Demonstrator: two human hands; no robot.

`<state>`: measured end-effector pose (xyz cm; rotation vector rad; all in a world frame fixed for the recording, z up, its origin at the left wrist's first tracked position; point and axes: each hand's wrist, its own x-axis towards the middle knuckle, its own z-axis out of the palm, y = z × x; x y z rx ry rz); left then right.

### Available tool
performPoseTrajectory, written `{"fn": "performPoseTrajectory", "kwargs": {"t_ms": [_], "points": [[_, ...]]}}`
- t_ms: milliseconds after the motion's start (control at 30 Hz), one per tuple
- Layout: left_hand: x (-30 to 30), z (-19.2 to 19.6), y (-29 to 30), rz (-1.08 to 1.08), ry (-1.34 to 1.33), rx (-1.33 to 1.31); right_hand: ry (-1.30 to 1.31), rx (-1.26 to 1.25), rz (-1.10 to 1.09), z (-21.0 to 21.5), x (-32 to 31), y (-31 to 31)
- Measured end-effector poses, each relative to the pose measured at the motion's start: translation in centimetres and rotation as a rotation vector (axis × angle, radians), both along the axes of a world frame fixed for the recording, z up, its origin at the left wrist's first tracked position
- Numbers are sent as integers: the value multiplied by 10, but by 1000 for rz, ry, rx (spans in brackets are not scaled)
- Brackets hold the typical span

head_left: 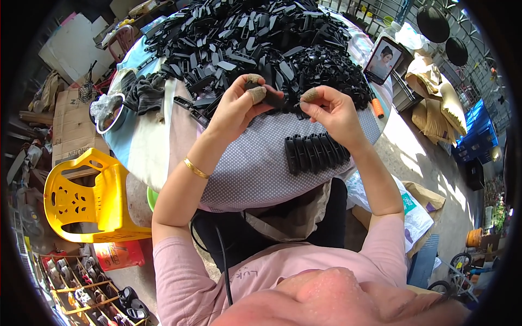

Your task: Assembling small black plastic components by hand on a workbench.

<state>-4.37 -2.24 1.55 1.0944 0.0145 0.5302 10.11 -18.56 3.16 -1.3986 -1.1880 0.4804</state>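
Observation:
My left hand (239, 102) is closed on a flat black plastic piece (273, 100), held over the near side of a round table (255, 179). Brownish tape wraps some of its fingertips. Just to the right, my right hand (333, 113) has its taped index finger and thumb curled close together; anything between them is too small to make out. Beyond both hands rises a large heap of black plastic parts (239, 43), some long and flat, others smaller. A neat row of matching black parts (316, 154) lies on the dotted cloth below my right hand.
An orange cylinder (377, 107) and a propped-up screen (383, 60) are at the table's right edge. Dark gloves (144, 92) and a bowl with a plastic bag (111, 117) sit on the left. A yellow chair (98, 198) stands left; stuffed sacks (435, 117) lie right.

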Motion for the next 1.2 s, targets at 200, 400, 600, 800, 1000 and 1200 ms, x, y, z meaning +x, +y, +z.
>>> {"fn": "performPoseTrajectory", "kwargs": {"t_ms": [200,400,600,800,1000,1200], "points": [[-2,4,-8,78,183,177,-37,75,17,12,-27,2],[-4,7,-21,101,207,203,-370,239,-128,14,-28,20],[-4,1,-22,-96,96,-95,-777,380,-277,6,-26,26],[-3,-3,-23,-72,91,-17,-921,395,-313,7,-27,26],[-1,-5,-26,-13,108,-20,-954,350,-303,4,-29,25],[0,-8,-25,15,100,9,-960,319,-307,5,-29,22]]}}
